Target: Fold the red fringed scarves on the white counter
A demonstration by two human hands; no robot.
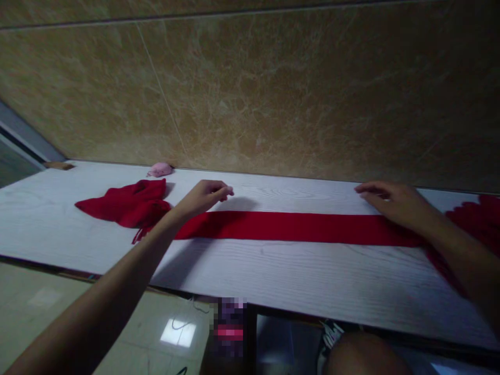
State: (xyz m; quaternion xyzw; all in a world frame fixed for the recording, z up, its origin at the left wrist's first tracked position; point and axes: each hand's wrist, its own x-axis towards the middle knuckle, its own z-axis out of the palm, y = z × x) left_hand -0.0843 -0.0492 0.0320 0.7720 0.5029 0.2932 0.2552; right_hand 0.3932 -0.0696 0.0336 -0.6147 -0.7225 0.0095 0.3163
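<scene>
A long red scarf (297,227) lies stretched flat along the white wood-grain desk (273,276), running parallel to the desk's far edge where it meets the tan marble-patterned wall (273,88). The strip is smooth and even in width, which suggests it is being held out straight rather than simply dropped there. The left hand (205,197) hovers over the scarf's left stretch, nearer the far edge, with fingers curled and drawn together as if pinching at the cloth's upper border — whether it actually grips fabric I cannot tell, since the fingertips point away from the camera. The right hand (394,202) rests palm down on the right stretch, fingers extended and loosely spread, pressing the cloth flat against the desk; that flat, unclenched hold seems to pin this portion so it does not slide. Past the right wrist the scarf widens into a rumpled mass (474,219) toward the desk's right end. At the left end lies a bunched heap of red cloth (128,204), apparently the scarf's other end, with loose threads trailing by the forearm. Just behind it, against the far edge, sits a small pink object (159,169) — too small to identify — and a brown item (58,165) rests at the far left corner.
</scene>
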